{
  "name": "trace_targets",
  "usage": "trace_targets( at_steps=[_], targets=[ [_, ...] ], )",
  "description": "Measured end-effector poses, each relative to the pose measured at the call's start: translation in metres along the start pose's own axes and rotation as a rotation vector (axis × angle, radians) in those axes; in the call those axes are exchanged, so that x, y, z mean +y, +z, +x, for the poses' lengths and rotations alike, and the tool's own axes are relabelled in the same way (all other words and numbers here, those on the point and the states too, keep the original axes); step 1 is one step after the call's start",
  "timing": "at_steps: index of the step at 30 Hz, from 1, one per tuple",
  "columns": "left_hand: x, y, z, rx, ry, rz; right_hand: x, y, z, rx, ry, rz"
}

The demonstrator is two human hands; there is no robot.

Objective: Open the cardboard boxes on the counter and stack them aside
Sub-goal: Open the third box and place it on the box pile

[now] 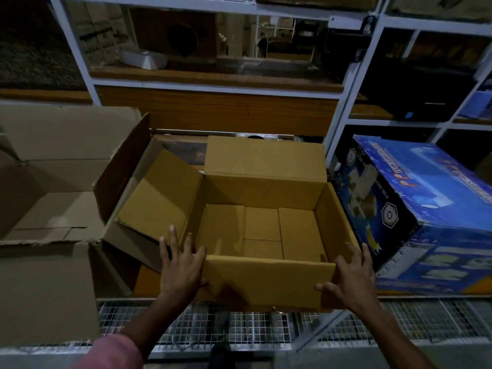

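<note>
Both hands, left [181, 265] and right [351, 275], are spread flat against the near corners of an open, empty tan cardboard box [262, 225]. A larger open grey-brown cardboard box [53, 182] stands to its left, a blue printed carton [426, 217] to its right.

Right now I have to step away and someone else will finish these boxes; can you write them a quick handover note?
Left hand: fingers spread flat on the near left corner of the small cardboard box, gripping nothing.
Right hand: fingers spread against the near right corner, thumb on the front flap.
The small box sits open and looks empty, between the large open cardboard box on its left and the blue printed box on its right.
Done: both brown boxes have their flaps open.
Left: move the small box aside onto a stack. The blue box appears shut; check whether it needs opening.
</note>
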State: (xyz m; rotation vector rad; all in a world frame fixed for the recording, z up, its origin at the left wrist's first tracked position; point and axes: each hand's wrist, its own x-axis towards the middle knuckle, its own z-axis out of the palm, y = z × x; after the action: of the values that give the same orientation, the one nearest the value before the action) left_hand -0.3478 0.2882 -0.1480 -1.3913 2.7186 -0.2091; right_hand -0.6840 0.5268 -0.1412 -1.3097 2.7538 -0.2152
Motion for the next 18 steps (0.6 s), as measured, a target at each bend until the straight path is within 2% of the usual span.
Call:
trace_targets(
  at_steps=[5,8,11,14,18],
  targets=[
    [0.002,0.006,0.001,0.026,-0.034,-0.022,0.011,0.019,0.013,0.042,0.02,0.067],
    [0.003,0.006,0.007,0.055,-0.053,-0.037,0.016,0.019,0.017,0.121,-0.001,0.188],
    [-0.003,-0.003,0.014,0.062,-0.055,-0.013,0.006,0.009,0.014,0.191,-0.011,0.204],
    [-0.009,-0.019,0.015,0.138,-0.048,-0.034,-0.004,-0.008,0.007,0.219,-0.004,0.217],
    [-0.01,-0.05,0.014,0.243,-0.058,-0.058,0.0,-0.039,0.0,0.335,-0.091,0.251]
  ],
)
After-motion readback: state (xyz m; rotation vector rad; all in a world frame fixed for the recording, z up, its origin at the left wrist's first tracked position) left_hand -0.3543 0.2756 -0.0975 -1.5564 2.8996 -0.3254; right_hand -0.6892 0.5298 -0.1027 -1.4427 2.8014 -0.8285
